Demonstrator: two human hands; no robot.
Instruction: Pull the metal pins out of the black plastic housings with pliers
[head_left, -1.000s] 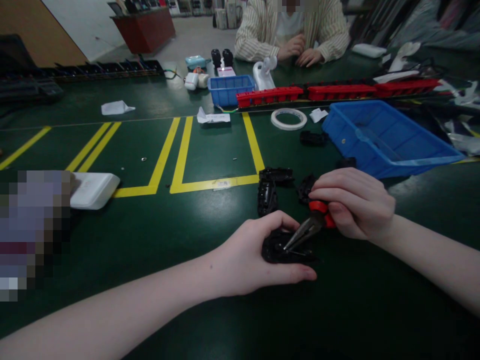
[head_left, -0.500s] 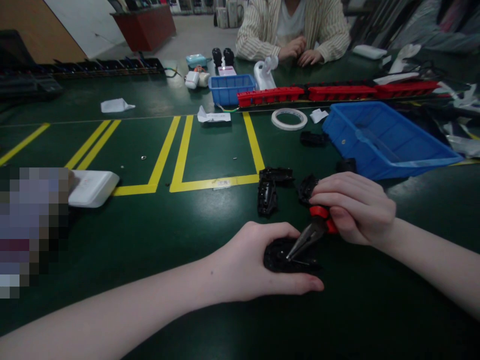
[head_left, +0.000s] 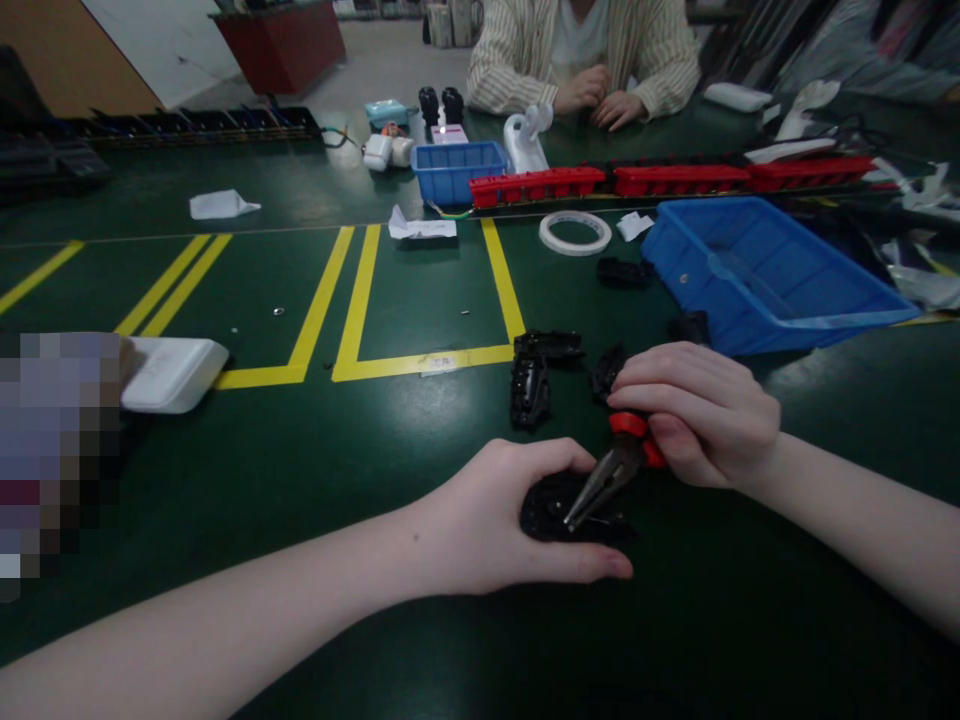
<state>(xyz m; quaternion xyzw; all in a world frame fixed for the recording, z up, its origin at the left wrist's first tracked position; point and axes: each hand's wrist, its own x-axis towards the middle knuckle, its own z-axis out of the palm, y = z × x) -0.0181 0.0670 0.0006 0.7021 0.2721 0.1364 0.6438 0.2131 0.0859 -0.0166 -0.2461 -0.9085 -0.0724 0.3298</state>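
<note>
My left hand grips a black plastic housing on the dark green table, thumb along the near side and fingers along the far side. My right hand is closed round the red handles of a pair of needle-nose pliers. The plier tips reach down onto the housing, next to a small shiny spot; whether they pinch anything is too small to tell. Just beyond my hands lie more black plastic parts, and another black part is partly hidden behind my right hand.
A tilted blue bin stands at the right, with a roll of tape beside it. Farther back are a red strip and a small blue basket. A white case lies at left. Across the table sits a person.
The view has shifted slightly, moving everything a little left. The plier tips stay at the housing, tilted a little differently; both hands keep their grips.
</note>
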